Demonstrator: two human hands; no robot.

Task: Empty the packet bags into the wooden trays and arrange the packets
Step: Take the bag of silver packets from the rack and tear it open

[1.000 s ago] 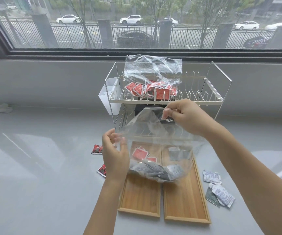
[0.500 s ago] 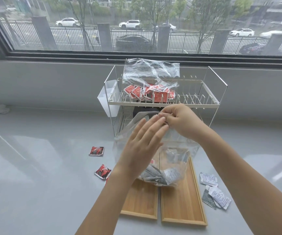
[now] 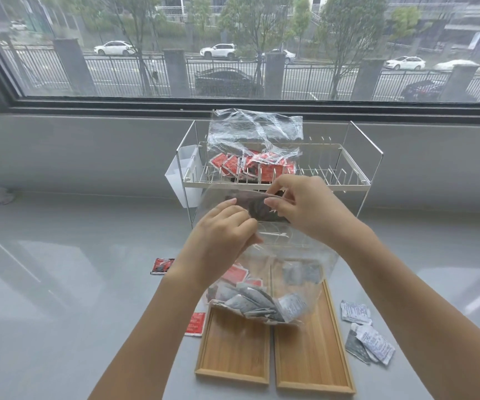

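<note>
Clearly the bag (image 3: 270, 272) is thin, limp, slippery film, packets (image 3: 250, 303) weighing down its bottom over the trays (image 3: 313, 362). Both hands, left (image 3: 221, 241) and right (image 3: 305, 209), pinch its mouth; grip there, then upend by the bottom corners.

Setting: indoor room at street level. Evidence: wide window (image 3: 233, 47) onto fenced road with parked cars; glossy grey counter (image 3: 60, 269); wire dish rack (image 3: 348, 174) against grey wall.

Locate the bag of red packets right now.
Head view, upper centre: the bag of red packets sits on the top shelf of the wire rack, left half, behind both hands.
</note>
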